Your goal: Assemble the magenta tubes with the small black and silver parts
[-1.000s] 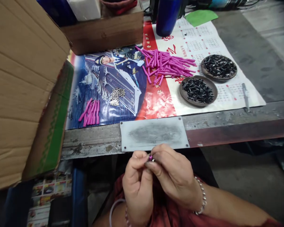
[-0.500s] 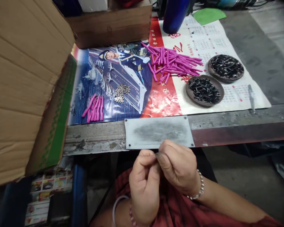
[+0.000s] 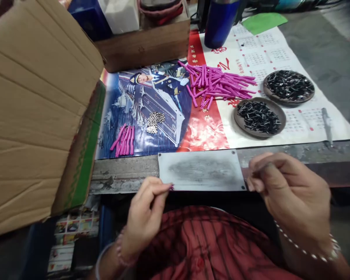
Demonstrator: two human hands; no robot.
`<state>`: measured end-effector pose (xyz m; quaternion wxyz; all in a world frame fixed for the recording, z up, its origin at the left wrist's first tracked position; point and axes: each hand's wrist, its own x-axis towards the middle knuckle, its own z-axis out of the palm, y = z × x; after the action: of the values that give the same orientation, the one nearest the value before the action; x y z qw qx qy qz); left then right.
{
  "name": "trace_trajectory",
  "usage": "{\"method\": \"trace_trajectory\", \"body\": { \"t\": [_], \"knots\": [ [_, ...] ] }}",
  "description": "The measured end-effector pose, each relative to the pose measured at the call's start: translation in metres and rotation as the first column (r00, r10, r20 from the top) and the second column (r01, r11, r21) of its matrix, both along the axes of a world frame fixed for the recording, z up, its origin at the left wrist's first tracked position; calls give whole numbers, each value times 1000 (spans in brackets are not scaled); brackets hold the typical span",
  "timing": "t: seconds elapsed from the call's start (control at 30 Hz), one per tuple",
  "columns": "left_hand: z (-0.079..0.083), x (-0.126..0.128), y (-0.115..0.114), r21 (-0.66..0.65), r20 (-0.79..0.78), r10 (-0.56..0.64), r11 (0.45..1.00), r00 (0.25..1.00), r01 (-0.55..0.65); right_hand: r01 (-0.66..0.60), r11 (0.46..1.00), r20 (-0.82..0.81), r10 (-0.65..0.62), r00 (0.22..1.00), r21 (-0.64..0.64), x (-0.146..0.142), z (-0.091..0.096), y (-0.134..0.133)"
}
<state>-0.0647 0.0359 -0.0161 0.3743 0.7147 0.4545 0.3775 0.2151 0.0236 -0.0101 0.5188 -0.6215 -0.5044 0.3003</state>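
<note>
My left hand (image 3: 147, 208) is closed in a pinch at the near left corner of the grey metal plate (image 3: 201, 171). A tiny dark purple tip pokes out between its thumb and forefinger; the rest is covered. Over the bench edge, right of the plate, my right hand (image 3: 291, 190) has its fingers curled and thumb pressed in, slightly blurred; whatever it may hold is hidden. Beyond it stands a brown dish (image 3: 259, 116) of short black pins. A heap of pink tubes (image 3: 218, 83), a small row of pink tubes (image 3: 122, 140) and tiny silver beads (image 3: 155, 121) lie on the poster.
A second dish (image 3: 288, 87) of black pieces stands at the right, near a grey pen-like tool (image 3: 327, 126). A large cardboard flap (image 3: 37, 116) rises on the left. Behind are a wooden box (image 3: 146, 46), a blue tumbler (image 3: 220, 25) and a green sheet (image 3: 264, 22).
My hands were together in front of the plate and have parted. The left moved left, the right moved right and up towards the bench edge. The view shifted slightly.
</note>
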Motion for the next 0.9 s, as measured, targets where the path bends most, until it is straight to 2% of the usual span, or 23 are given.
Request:
{"method": "trace_trajectory", "body": {
  "t": [0.07, 0.13, 0.23, 0.3, 0.37, 0.43, 0.5, 0.57, 0.6, 0.67, 0.77, 0.83, 0.9],
  "knots": [
    [2, -17, 19, 101, -266, -34, 993, 963, 63, -105, 993, 80, 108, 991, -50, 7, 1, -8],
    [4, -12, 33, 167, -470, -63, 973, 880, 159, -220, 973, 116, 228, 967, -74, 7, 1, -15],
    [5, 37, 43, 177, -591, -177, 923, 787, 341, -323, 943, 94, 329, 939, -81, 0, 2, -20],
    [7, 77, 45, 122, -628, -309, 867, 714, 483, -375, 925, 89, 380, 921, -66, -3, 5, -20],
    [10, 98, 47, 82, -640, -410, 804, 649, 589, -411, 911, 121, 412, 903, -36, 1, 8, -21],
    [14, 91, 49, 67, -574, -455, 803, 681, 593, -411, 911, 156, 410, 899, -28, 11, 11, -25],
    [17, 65, 52, 72, -496, -386, 874, 778, 480, -387, 921, 166, 389, 906, -46, 22, 12, -29],
    [17, 40, 53, 34, -533, -301, 926, 790, 376, -383, 921, 144, 389, 910, -70, 28, 9, -33],
    [15, 34, 51, 64, -566, -240, 941, 789, 332, -397, 914, 127, 405, 906, -79, 28, 6, -33],
    [11, 40, 45, 94, -614, -196, 944, 765, 317, -461, 883, 83, 468, 880, -88, 21, 0, -32],
    [3, 74, 36, 141, -571, -212, 927, 794, 348, -558, 826, 42, 562, 826, -83, 4, -6, -28],
    [2, 92, 33, 135, -422, -225, 942, 878, 306, -562, 823, 58, 567, 822, -76, -5, -7, -26],
    [4, 97, 29, 20, -159, -187, 981, 970, 192, -535, 841, 85, 540, 837, -75, -10, -7, -25]
  ]
}}
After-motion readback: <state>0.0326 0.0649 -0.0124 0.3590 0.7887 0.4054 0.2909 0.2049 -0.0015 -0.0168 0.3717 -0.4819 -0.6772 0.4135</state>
